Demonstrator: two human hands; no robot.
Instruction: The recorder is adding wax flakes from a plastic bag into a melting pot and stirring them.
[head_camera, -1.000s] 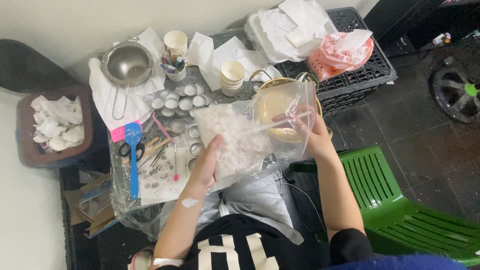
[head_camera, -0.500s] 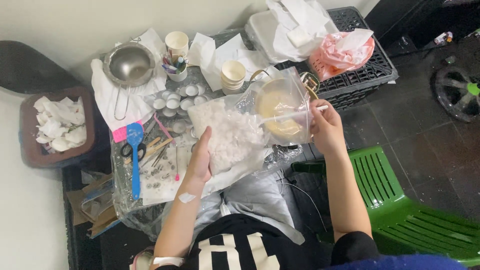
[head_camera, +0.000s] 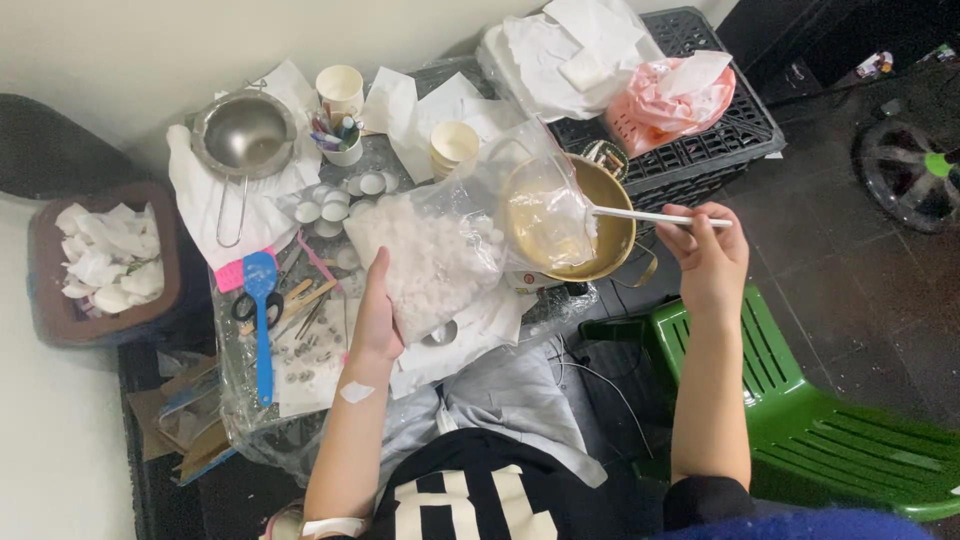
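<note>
The left hand (head_camera: 377, 318) is clamped on the lower edge of a clear plastic bag (head_camera: 440, 250) full of white flakes, thumb on top and fingers underneath, holding it tilted so that its open mouth hangs over a brass-coloured pot (head_camera: 605, 222). The bag sits above the cluttered tabletop (head_camera: 300, 360), its flakes bunched in the lower half — the upper, emptier part drapes into the pot. The right hand (head_camera: 708, 250) is out to the right of the pot, its grip closed on the end of a thin white stick (head_camera: 655, 216) pinched between thumb and fingertips; the stick runs level toward the pot, and its far end lies at the bag's mouth.

Left of the bag lie a blue spatula (head_camera: 262, 315), black-handled scissors (head_camera: 243, 307) and small metal cups (head_camera: 330, 205) in a cluster. Behind them stand a steel strainer (head_camera: 243, 135) on white paper, a cup of pens (head_camera: 338, 138) and a stack of paper cups (head_camera: 452, 148). A black crate (head_camera: 720, 135) further back carries a pink bag (head_camera: 668, 98). A brown bin (head_camera: 100, 262) of crumpled tissue stands at far left — a green plastic chair (head_camera: 820, 430) at lower right.
</note>
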